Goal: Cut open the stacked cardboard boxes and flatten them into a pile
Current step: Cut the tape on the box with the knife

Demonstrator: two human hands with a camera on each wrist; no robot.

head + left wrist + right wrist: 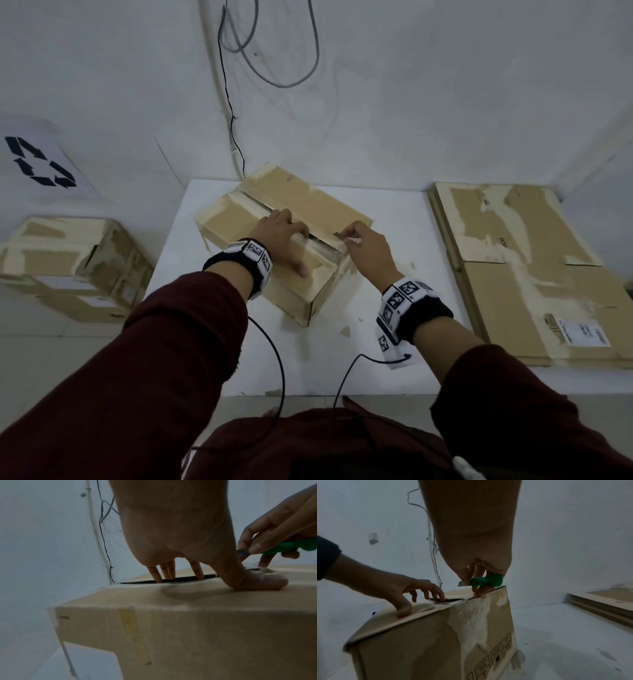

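A taped cardboard box (226, 219) stands on the white table (411, 274), its top seam slit open along the middle. My left hand (287, 240) arches over the near flap, with the fingertips (199, 573) dipped into the slit and the thumb pressed on the flap's top. My right hand (356, 243) grips a green-handled cutter (488, 581) at the near right end of the seam. The cutter's short blade (339, 235) pokes out toward the left hand. From the right wrist, the box's (411, 649) torn side and printed symbols show.
A pile of flattened boxes (531, 274) lies on the right of the table. Another taped box (68, 267) stands lower down on the left, near a recycling sign (37, 164). Cables (236, 137) hang on the wall behind. Paper scraps (346, 330) lie by the box.
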